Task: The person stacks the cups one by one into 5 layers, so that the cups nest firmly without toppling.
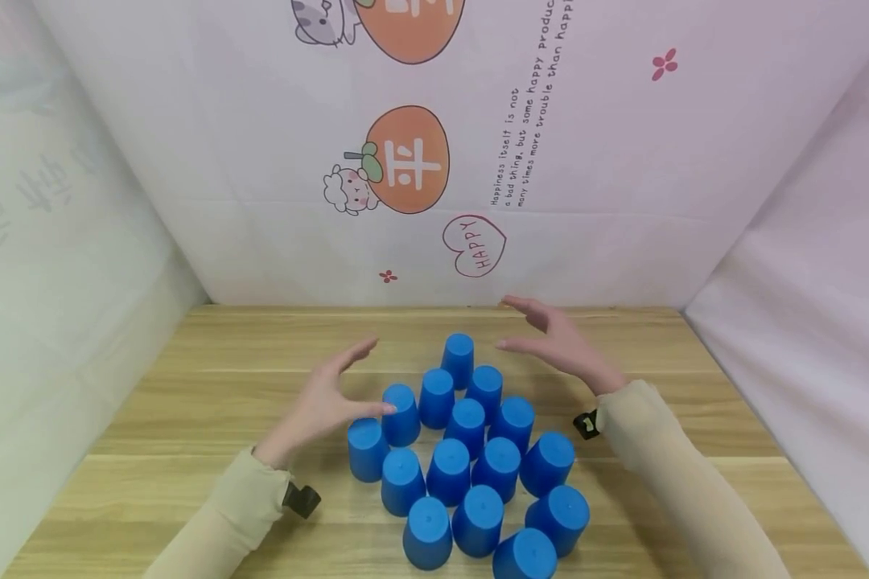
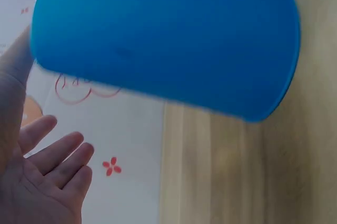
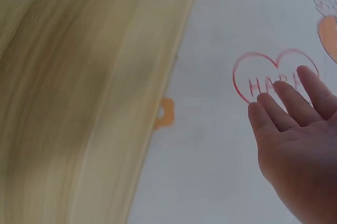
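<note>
Several blue cups stand upside down in a cluster on the wooden table. My left hand (image 1: 323, 404) hovers at the cluster's left side, thumb and fingers spread apart. In the head view its thumb tip overlaps the top of a blue cup (image 1: 401, 426); whether they touch I cannot tell. A large blue cup (image 2: 168, 40) fills the upper left wrist view, hiding part of the thumb. Beyond the cluster's far right side is my right hand (image 1: 561, 344), fingers extended and holding nothing. The farthest cup (image 1: 458, 363) stands between the two hands. In the right wrist view, the palm (image 3: 300, 140) shows relaxed fingers.
The wooden table (image 1: 210, 378) ends at a white printed cloth backdrop (image 1: 586, 241). White cloth walls (image 1: 811, 281) rise on both sides. Near the front of the cluster, one cup (image 1: 525, 555) is cut off by the frame's lower edge.
</note>
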